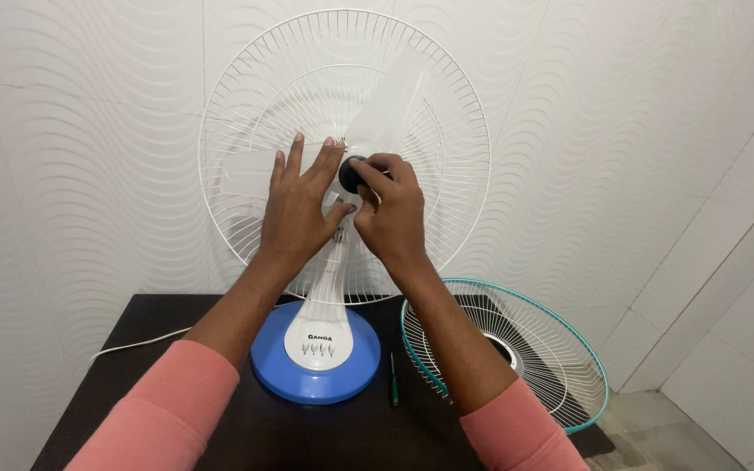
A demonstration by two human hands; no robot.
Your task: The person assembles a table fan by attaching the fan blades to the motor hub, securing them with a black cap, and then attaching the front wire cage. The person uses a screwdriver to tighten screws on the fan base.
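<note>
Right hand (392, 212) pinching black blade cap (352, 174) at fan (342, 148) centre. Left hand (298, 208) lying flat, fingers spread, bracing translucent blade (250, 167). Small dark label sitting on white panel of blue base (316, 358). Teal-rimmed front grille (517, 349), green screwdriver (394, 380) resting on tabletop (220, 427).

The fan's front stands open, so a hand can pass straight to the clear blades (394, 105), with the white rear guard (246, 78) barring the way behind. On the table (176, 410), the blue base (272, 366), a green screwdriver (394, 380) and the leaning teal-rimmed grille (534, 349) crowd the right. The left strip looks free apart from a white cord (137, 344), though the sleeves hide part of it.
</note>
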